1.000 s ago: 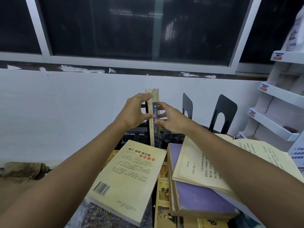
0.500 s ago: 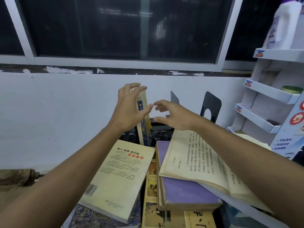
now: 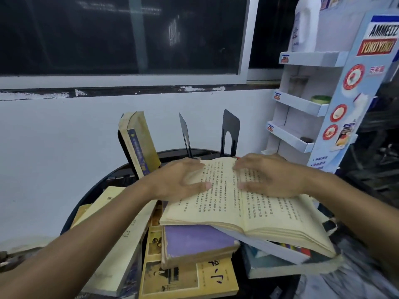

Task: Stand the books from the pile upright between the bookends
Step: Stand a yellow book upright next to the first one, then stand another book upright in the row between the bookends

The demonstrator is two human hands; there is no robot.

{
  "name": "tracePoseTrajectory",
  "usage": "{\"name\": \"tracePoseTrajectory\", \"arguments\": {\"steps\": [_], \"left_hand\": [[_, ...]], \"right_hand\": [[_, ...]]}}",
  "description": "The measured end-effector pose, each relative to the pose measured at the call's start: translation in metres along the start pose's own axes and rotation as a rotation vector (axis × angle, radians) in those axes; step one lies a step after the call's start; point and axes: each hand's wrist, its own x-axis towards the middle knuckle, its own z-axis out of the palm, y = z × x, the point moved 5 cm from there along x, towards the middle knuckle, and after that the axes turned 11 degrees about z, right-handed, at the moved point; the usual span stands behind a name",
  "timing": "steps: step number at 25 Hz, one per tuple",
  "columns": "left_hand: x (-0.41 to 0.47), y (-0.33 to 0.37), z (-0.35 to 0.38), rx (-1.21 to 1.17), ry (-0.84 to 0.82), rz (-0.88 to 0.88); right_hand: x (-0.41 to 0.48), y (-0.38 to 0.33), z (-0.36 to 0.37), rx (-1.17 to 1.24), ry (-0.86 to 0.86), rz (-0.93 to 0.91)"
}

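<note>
Books are mostly not done yet: one is up and many are left. The leaning book (image 3: 140, 143) stands in the upper middle of the frame against a black bookend (image 3: 123, 147). Its long side goes up and down, but its top tips to the upper left, so it is not straight. Its spine faces us. Two more bookends (image 3: 230, 132) stand to its right with nothing between them.

The rest lie flat in the pile (image 3: 185, 272) at the bottom. On top, in the middle, the open book (image 3: 248, 203) lies pages up, and its fold runs from far to near. The left hand (image 3: 179, 180) rests on the left page and the right hand (image 3: 269, 175) on the right page. Their fingers are loose and spread and pinch nothing. I think this book must be closed first.
</note>
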Motion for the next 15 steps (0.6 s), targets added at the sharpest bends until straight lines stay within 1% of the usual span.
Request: {"name": "tracePoseTrajectory", "arguments": {"steps": [3,7,11,13,15], "left_hand": [[-0.004,0.001,0.005,-0.002,-0.057,-0.029],[-0.012,-0.012,0.005,-0.088,-0.064,-0.102],[-0.011,-0.019,0.004,-0.117,-0.116,-0.198],[-0.011,-0.02,0.0,-0.127,-0.092,-0.23],[-0.012,-0.019,-0.006,-0.156,-0.024,-0.224]], "right_hand": [[-0.021,0.021,0.007,0.012,-0.043,0.018],[-0.044,0.041,0.008,0.049,-0.042,0.05],[-0.06,0.058,0.011,0.081,-0.042,0.089],[-0.062,0.06,0.012,0.088,-0.044,0.097],[-0.063,0.06,0.014,0.072,-0.042,0.1]]}}
